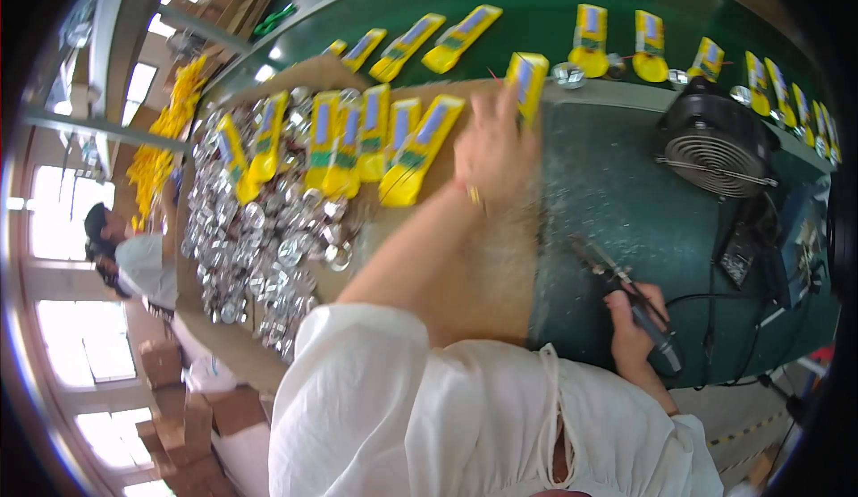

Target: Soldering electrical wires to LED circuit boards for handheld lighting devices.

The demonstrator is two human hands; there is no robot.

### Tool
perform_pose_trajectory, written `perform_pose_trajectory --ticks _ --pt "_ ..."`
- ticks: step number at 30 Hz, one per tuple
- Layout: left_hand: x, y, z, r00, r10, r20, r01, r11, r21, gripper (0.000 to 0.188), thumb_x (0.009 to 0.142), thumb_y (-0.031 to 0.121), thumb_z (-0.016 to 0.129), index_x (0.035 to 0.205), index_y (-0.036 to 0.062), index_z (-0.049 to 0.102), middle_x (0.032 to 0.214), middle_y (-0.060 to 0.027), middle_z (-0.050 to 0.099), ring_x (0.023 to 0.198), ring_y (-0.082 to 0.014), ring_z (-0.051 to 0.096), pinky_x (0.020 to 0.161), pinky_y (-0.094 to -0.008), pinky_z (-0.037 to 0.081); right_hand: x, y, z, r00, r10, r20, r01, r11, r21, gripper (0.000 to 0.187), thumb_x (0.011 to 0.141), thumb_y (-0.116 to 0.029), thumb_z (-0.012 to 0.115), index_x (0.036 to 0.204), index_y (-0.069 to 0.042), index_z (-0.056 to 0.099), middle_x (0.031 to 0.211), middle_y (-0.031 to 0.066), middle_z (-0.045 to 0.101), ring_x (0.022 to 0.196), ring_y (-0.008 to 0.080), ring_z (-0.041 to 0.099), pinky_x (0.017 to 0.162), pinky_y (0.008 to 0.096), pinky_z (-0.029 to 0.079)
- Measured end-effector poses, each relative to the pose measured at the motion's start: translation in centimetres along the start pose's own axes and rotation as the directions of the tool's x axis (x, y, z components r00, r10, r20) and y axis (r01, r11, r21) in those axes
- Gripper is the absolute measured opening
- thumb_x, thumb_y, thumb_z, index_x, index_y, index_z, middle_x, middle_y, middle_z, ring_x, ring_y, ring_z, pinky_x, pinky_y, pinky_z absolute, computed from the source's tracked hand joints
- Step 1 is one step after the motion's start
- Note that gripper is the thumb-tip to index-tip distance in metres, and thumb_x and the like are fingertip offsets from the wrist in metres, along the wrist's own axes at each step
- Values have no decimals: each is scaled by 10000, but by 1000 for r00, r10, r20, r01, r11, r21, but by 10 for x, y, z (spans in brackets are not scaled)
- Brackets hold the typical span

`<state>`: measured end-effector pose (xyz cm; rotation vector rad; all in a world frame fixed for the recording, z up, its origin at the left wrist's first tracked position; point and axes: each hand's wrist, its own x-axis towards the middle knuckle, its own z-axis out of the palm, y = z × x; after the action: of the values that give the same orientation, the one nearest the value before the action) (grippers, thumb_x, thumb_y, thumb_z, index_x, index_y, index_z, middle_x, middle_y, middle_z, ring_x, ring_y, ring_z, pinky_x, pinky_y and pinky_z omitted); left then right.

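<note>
My left hand [493, 147] reaches over the brown cardboard [465, 265] and is smeared by motion. Its fingers close on a yellow packet [529, 79] with a blue label, held at the edge of the green belt. In my right hand [633, 323] is a dark corded hand tool with a slim metal tip, like a soldering iron [645, 316]; the tip points away to the left, over the green mat [599, 175]. Left of my left arm, several more yellow packets [420, 153] lie on the cardboard and on a heap of shiny silver round pieces [290, 238].
On the green belt [536, 28] beyond, yellow packets lie in a row, several with silver discs beside them. A black fan [715, 144] with a round grille stands at the right, near a blue device [786, 260] and cables. A person [143, 260] is at the far left.
</note>
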<state>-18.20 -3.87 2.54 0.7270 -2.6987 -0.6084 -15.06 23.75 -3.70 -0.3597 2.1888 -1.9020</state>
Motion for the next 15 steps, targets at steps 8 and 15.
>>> perform_pose_trajectory --ticks 8,15 --pt "-173 -20 -32 979 21 -201 -40 995 -92 643 701 178 691 1241 36 373 1160 -176 401 990 -347 485 809 -390 447 5 -6 10 999 -50 15 49 995 89 171 828 -73 606 951 29 545 763 92 602 664 119 580 623 223 477" --pt "-154 -133 -103 740 -165 -652 293 952 91 405 659 169 703 988 23 516 981 -147 489 966 -324 456 844 -417 379 2 -6 12 994 -105 -29 107 991 84 166 834 -98 606 942 21 565 752 72 605 654 103 568 603 207 451"
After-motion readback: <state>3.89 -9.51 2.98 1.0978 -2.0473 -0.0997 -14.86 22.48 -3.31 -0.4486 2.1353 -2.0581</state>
